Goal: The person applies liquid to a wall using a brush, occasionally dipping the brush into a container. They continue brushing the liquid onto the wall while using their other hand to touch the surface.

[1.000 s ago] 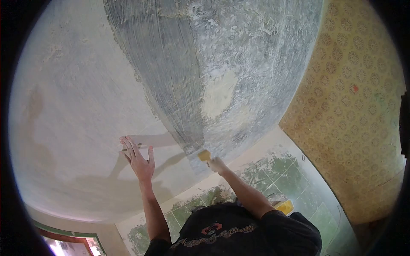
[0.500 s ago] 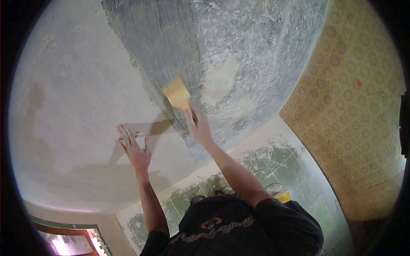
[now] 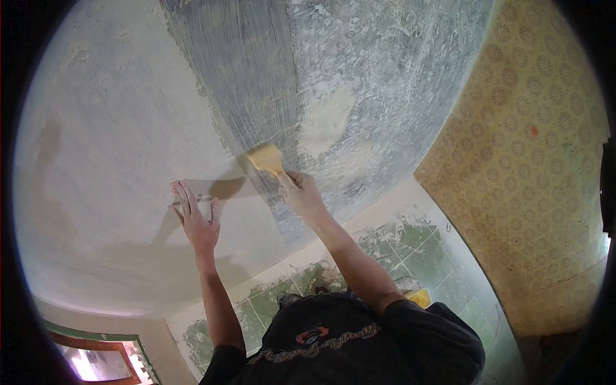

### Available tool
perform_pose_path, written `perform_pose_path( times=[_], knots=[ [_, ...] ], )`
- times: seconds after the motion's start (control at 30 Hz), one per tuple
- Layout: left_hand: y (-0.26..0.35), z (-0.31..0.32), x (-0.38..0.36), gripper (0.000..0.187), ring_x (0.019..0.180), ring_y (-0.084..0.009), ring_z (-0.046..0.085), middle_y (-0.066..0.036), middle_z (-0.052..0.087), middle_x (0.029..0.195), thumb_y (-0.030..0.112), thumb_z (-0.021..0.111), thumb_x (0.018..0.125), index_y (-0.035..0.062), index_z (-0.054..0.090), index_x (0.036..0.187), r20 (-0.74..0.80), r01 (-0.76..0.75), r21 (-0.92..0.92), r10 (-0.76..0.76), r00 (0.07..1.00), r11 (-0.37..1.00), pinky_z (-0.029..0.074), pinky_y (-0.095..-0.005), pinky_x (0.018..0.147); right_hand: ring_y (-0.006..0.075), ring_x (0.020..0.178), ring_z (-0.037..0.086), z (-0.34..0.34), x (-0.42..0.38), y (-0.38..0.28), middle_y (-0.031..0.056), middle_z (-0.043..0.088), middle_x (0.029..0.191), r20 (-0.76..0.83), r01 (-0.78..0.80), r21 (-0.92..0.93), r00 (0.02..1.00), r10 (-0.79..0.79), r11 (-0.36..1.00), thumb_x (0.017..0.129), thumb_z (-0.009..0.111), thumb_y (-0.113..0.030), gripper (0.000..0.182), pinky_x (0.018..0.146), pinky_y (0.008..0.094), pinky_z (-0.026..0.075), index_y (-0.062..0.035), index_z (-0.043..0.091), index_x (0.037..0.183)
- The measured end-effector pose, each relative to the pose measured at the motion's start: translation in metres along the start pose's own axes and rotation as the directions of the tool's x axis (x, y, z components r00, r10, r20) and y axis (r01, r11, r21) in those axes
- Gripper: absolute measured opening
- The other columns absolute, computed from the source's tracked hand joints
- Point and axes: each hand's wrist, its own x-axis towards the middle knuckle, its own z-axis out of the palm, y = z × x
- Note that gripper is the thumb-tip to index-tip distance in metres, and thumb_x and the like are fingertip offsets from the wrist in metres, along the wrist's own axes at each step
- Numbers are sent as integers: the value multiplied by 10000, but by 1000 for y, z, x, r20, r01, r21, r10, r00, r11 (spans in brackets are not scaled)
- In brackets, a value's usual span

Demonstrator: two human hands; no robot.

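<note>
My right hand (image 3: 303,196) grips a wide, flat yellow scraper (image 3: 266,158) by its narrow handle. The scraper's broad end points up and left, overlapping the lower part of a dark grey, streaked band (image 3: 240,70) on the wall; its edge is blurred. To the left, my left hand (image 3: 200,224) is raised at the smooth pale part of the wall (image 3: 122,147), palm toward it, fingers stretched out and thumb apart. Shadows of the hands and the scraper fall between them.
Right of the dark band the wall is rough, mottled grey plaster (image 3: 378,83). A tan patterned surface (image 3: 513,160) hangs or stands at the right. Below lies a green tiled floor (image 3: 410,247) with whitish smears; something yellow (image 3: 420,297) sits by my right side. A wooden-framed opening (image 3: 102,359) shows at lower left.
My right hand and the scraper have moved down along the dark band, with the scraper tilting more to the left. My left hand keeps almost the same place on the wall.
</note>
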Motion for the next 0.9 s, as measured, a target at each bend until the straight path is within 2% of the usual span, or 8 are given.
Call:
perform_pose_path(
  times=[0.13,0.2,0.37,0.5,0.6,0.67,0.73,0.9],
  knots=[
    [4,2,-1,897,1579,-368,139,-201,142,1707,356,661,975,21,157,1637,11,1,17,-1,1000,1000,109,-614,1240,62,608,463,17,-15,-56,-14,544,669,0,68,93,998,-68,993,1049,595,-299,369,544,285,381,42,709,1127],
    [0,0,-2,901,1579,-371,136,-209,142,1705,352,663,973,11,155,1635,1,-10,59,10,1000,998,108,-615,1240,44,576,418,20,-2,-35,-81,499,676,-118,266,-166,951,-287,949,1080,566,-279,329,513,264,344,22,692,1032],
    [5,-4,0,912,1578,-376,132,-227,151,1698,362,668,969,-2,154,1630,20,-1,-4,1,1000,1000,89,-613,1243,148,551,441,-25,1,129,87,520,594,-243,200,-535,894,-377,821,1036,596,-256,310,528,352,388,33,675,956],
    [4,-5,-1,918,1579,-374,132,-228,143,1700,358,672,965,1,151,1632,22,2,24,-3,1000,1000,74,-613,1244,251,506,463,-81,-33,256,202,529,575,-250,-255,-634,961,118,730,997,633,-349,467,528,438,384,49,644,753],
    [4,-7,2,922,1582,-366,126,-223,132,1703,354,674,964,4,146,1633,27,18,6,-18,999,1000,64,-616,1244,186,522,484,-64,-18,231,183,506,556,-133,-148,-682,988,78,716,993,634,-391,516,527,443,389,48,649,722],
    [3,-6,1,926,1582,-366,122,-221,131,1704,334,687,957,9,146,1635,61,36,-18,-35,998,999,68,-618,1243,141,551,512,-23,2,141,93,522,548,-130,38,-534,984,-126,845,987,649,-379,494,515,423,389,59,675,759],
    [2,-6,-2,929,1582,-368,125,-218,133,1704,321,694,952,14,146,1636,61,39,-32,-37,997,999,76,-619,1242,103,546,492,9,-2,45,0,533,600,-130,-3,-401,990,-53,916,1017,636,-322,407,491,372,363,52,711,874],
    [4,-13,2,943,1579,-373,133,-211,136,1706,275,717,938,36,137,1643,44,7,-86,-3,999,996,105,-622,1237,23,566,420,45,-25,-55,-67,492,679,-118,248,8,962,-246,969,1079,562,-220,265,503,256,343,-1,711,1081]
  ],
)
